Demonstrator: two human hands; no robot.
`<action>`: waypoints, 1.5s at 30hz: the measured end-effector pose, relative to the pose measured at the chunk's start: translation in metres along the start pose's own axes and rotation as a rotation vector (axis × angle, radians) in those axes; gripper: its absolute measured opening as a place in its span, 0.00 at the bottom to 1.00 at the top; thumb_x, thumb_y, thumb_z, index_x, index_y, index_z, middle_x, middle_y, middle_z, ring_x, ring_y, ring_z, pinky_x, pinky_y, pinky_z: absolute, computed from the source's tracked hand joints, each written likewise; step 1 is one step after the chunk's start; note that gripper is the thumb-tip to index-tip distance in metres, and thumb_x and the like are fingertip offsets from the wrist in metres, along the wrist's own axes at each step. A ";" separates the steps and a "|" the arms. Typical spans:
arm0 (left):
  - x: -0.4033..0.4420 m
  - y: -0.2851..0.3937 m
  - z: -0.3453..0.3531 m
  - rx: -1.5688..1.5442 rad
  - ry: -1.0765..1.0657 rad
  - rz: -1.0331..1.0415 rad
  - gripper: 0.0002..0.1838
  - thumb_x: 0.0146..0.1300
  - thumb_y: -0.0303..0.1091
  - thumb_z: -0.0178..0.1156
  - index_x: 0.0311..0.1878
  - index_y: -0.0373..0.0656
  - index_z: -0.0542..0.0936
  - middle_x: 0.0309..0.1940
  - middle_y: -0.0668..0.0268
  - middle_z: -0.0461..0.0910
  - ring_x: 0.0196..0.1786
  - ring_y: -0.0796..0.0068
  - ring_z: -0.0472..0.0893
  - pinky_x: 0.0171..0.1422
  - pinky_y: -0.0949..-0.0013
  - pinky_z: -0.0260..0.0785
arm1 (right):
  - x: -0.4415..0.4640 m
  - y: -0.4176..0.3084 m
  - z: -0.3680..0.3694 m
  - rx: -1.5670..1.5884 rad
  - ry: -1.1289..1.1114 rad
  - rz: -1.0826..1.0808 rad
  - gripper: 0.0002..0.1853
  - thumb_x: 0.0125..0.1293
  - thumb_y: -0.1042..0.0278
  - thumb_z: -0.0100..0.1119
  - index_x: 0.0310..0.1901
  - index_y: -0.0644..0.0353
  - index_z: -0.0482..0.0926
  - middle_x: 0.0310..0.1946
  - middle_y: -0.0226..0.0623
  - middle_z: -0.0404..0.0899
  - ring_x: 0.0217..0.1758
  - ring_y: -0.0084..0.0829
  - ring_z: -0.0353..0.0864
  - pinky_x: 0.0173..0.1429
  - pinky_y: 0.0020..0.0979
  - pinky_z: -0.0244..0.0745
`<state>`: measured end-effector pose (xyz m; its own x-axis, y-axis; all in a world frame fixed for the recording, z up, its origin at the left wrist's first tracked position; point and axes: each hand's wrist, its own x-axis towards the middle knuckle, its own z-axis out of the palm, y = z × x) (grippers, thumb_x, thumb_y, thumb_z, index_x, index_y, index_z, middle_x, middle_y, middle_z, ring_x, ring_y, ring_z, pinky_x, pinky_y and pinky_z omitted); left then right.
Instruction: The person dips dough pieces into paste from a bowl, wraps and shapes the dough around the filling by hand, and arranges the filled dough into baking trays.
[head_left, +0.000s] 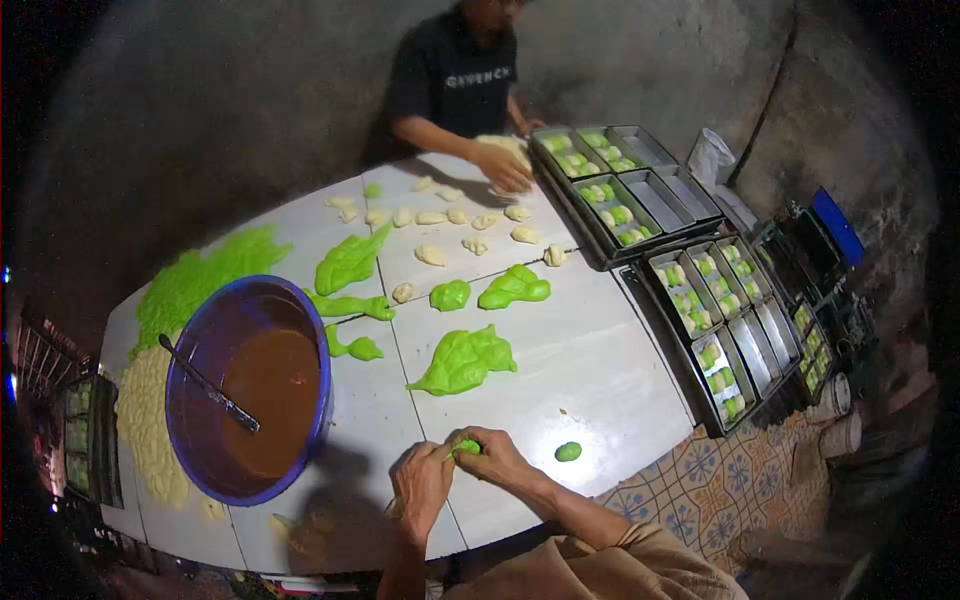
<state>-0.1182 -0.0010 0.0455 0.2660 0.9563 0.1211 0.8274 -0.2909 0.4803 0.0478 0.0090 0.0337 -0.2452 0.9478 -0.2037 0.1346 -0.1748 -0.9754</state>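
A small piece of green dough [466, 447] is pinched between my two hands at the near side of the tiled table [560, 350]. My left hand [421, 484] has its fingers closed on one end of it, and my right hand [492, 460] is curled round the other end. Much of the piece is hidden by my fingers. Right of my hands lies a rounded green dough ball [568, 452]. Beyond them rests a larger flat lump of green dough [464, 361], with smaller green lumps [514, 287] behind it.
A purple basin [325, 400] of brown filling with a spoon stands left, beside spread green dough [210, 275] and pale dough [150, 430]. Pale dough pieces [430, 255] lie farther back. Black trays [660, 225] of green-and-white dough line the right. A co-worker [450, 90] handles pale dough opposite.
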 end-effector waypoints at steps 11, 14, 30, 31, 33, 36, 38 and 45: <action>0.008 -0.011 0.031 0.280 -0.029 -0.011 0.33 0.61 0.38 0.61 0.68 0.38 0.65 0.71 0.42 0.56 0.70 0.47 0.60 0.65 0.45 0.55 | 0.007 -0.024 -0.023 1.036 -0.043 -0.080 0.06 0.62 0.79 0.57 0.41 0.63 0.76 0.35 0.37 0.79 0.38 0.27 0.77 0.45 0.28 0.74; 0.011 -0.009 0.007 0.192 -0.061 -0.076 0.46 0.61 0.41 0.64 0.74 0.32 0.50 0.73 0.33 0.42 0.74 0.35 0.49 0.72 0.39 0.45 | 0.006 -0.023 -0.027 0.923 0.015 -0.051 0.06 0.68 0.77 0.55 0.45 0.60 0.74 0.49 0.43 0.78 0.52 0.32 0.78 0.59 0.33 0.72; 0.003 -0.027 0.020 -0.755 0.278 -0.319 0.15 0.69 0.32 0.53 0.50 0.29 0.77 0.49 0.55 0.76 0.49 0.66 0.77 0.52 0.66 0.71 | 0.024 -0.023 0.011 -0.130 0.128 -0.256 0.14 0.70 0.60 0.54 0.50 0.60 0.79 0.51 0.42 0.77 0.54 0.43 0.76 0.58 0.38 0.72; -0.005 -0.036 0.030 -0.790 0.382 -0.357 0.16 0.70 0.33 0.52 0.52 0.29 0.76 0.53 0.52 0.75 0.51 0.63 0.77 0.54 0.65 0.72 | 0.021 -0.029 0.011 -0.121 0.148 -0.277 0.13 0.69 0.62 0.56 0.49 0.60 0.79 0.48 0.41 0.78 0.51 0.43 0.77 0.56 0.38 0.73; -0.007 -0.045 0.036 -0.574 0.571 -0.247 0.18 0.71 0.34 0.50 0.55 0.29 0.74 0.59 0.49 0.72 0.55 0.58 0.77 0.57 0.63 0.72 | 0.023 -0.034 0.028 -0.198 0.238 -0.442 0.13 0.63 0.67 0.64 0.48 0.61 0.79 0.43 0.39 0.80 0.46 0.36 0.80 0.51 0.33 0.75; -0.010 -0.023 0.011 -0.460 0.744 -0.095 0.23 0.73 0.42 0.48 0.59 0.29 0.72 0.57 0.49 0.74 0.56 0.54 0.78 0.59 0.58 0.72 | 0.002 -0.065 0.047 0.209 0.060 -0.152 0.12 0.61 0.73 0.65 0.46 0.63 0.78 0.42 0.33 0.79 0.44 0.21 0.77 0.50 0.26 0.74; -0.019 0.010 -0.014 -0.733 0.743 0.012 0.29 0.73 0.50 0.50 0.60 0.30 0.71 0.53 0.49 0.79 0.54 0.52 0.80 0.60 0.56 0.72 | -0.009 -0.062 0.071 0.572 -0.116 0.017 0.11 0.60 0.75 0.64 0.45 0.63 0.77 0.40 0.34 0.78 0.43 0.22 0.77 0.48 0.26 0.75; -0.051 -0.025 -0.025 -0.998 0.942 -0.055 0.46 0.57 0.47 0.71 0.69 0.30 0.59 0.60 0.47 0.73 0.60 0.59 0.77 0.66 0.60 0.66 | 0.006 -0.118 0.130 0.574 -0.436 0.167 0.15 0.63 0.64 0.65 0.46 0.64 0.75 0.38 0.34 0.79 0.41 0.24 0.78 0.47 0.26 0.74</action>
<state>-0.1648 -0.0415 0.0490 -0.5196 0.7394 0.4281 0.0159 -0.4926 0.8701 -0.0940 0.0011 0.1367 -0.6407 0.7254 -0.2515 -0.2906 -0.5323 -0.7952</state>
